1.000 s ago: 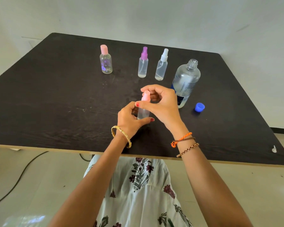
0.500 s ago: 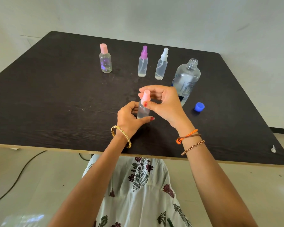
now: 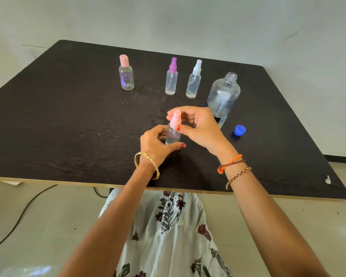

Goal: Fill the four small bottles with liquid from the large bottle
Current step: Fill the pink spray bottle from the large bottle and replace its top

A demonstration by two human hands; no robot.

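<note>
Head view: pink-capped spray bottle [image 3: 173, 132] upright just nearer than the large bottle [image 3: 223, 96], body gripped by curled left hand [image 3: 155, 143] fingers, thumb across its base. Pink spray cap [image 3: 176, 117] pinched between right hand [image 3: 200, 126] thumb and fingers.

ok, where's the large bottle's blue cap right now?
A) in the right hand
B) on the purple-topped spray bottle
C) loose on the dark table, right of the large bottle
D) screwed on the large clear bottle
C: the small blue plastic cap sits alone on the dark wooden table, just right of the large clear plastic bottle, whose threaded neck is open.
</note>
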